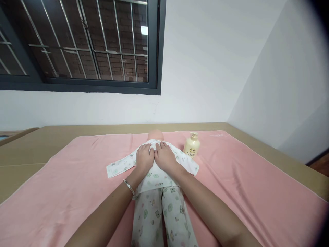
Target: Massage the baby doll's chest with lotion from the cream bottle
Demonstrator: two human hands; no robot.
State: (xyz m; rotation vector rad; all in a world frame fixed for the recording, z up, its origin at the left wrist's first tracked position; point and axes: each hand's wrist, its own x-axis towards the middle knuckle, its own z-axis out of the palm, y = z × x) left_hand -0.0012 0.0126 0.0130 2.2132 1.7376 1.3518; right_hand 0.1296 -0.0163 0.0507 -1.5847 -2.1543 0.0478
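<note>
A doll (156, 178) lies on its back in the middle of a pink towel (64, 192), with its feet toward the person and its head (155, 134) away, near the wall (205, 68). The doll wears a white top and white pants with small prints on them. Both hands rest flat on the doll's chest, side by side, with the thumbs almost touching. The left hand (144, 158) lies on the left half of the chest, and the right hand (166, 157) lies on the right half. The fingers (147, 148) of both hands are stretched out and held close together, pointing up at the doll's head. They press down on the top and do not grip anything. The fingertips sit just under the doll's chin, and the body lies right below the palms. The doll's sleeves stick out to both sides past the hands. A bracelet (129, 187) is on the left wrist. A cream bottle (191, 145) with a pump stands on the towel just beside the doll's right sleeve, near the right hand but not touching it. The towel covers a tan bed (38, 144). A dark window (77, 44) with bars is in the wall above.
</note>
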